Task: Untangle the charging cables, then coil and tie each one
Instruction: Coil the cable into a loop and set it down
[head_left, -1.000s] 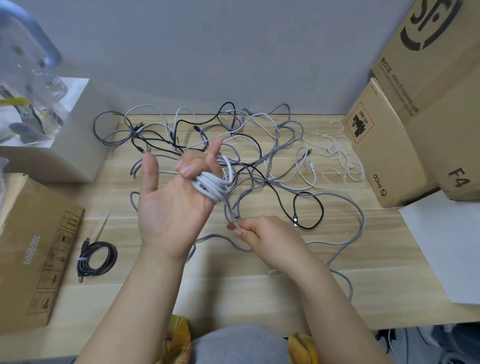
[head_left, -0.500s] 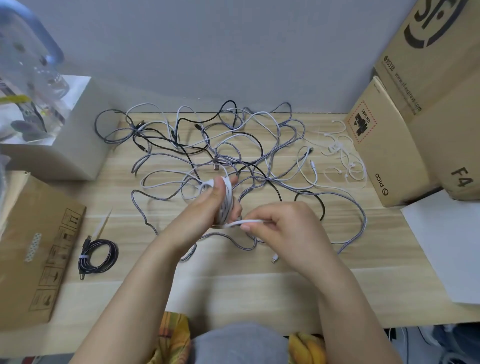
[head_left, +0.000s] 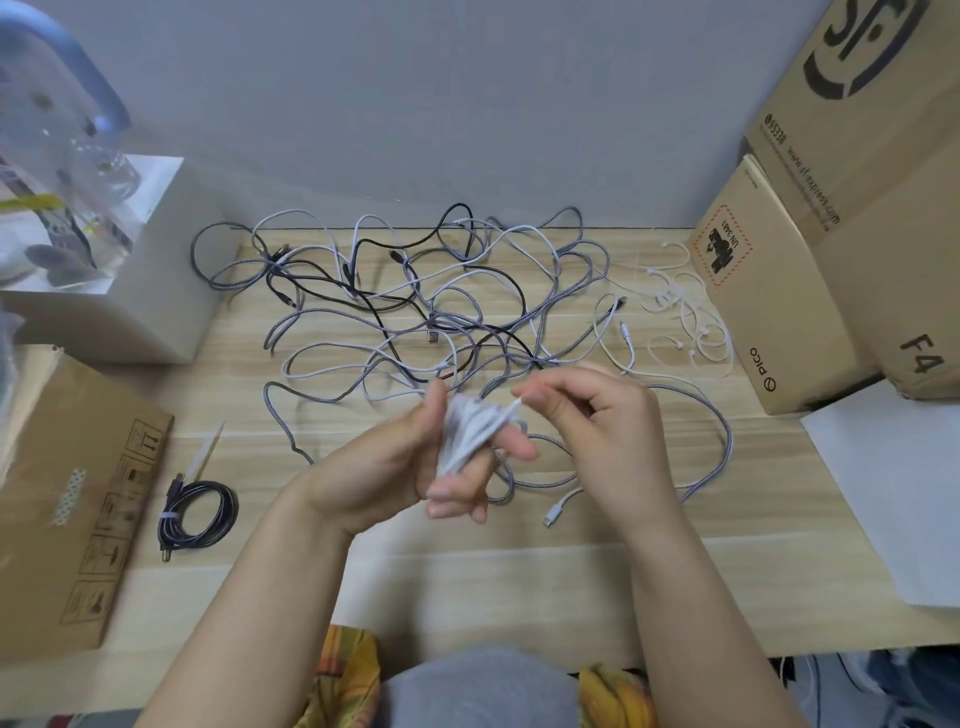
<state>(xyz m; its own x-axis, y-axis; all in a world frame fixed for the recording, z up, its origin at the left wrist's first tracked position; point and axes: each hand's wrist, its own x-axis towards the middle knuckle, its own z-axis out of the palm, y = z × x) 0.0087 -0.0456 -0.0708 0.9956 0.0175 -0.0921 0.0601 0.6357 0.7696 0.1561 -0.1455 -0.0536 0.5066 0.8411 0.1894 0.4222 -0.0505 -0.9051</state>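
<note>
Two of my right hand's (head_left: 597, 415) fingertips pinch the loose end of the white cable (head_left: 475, 428); my left hand (head_left: 415, 457) grips its coiled bundle, fingers curled round the loops, held just above the wooden table (head_left: 467, 571); beyond lies the tangle of grey, white and black cables (head_left: 415, 312); a tied black coil (head_left: 200, 512) rests at far left beside a cardboard box (head_left: 62, 493); white ties (head_left: 685, 317) lie right.
</note>
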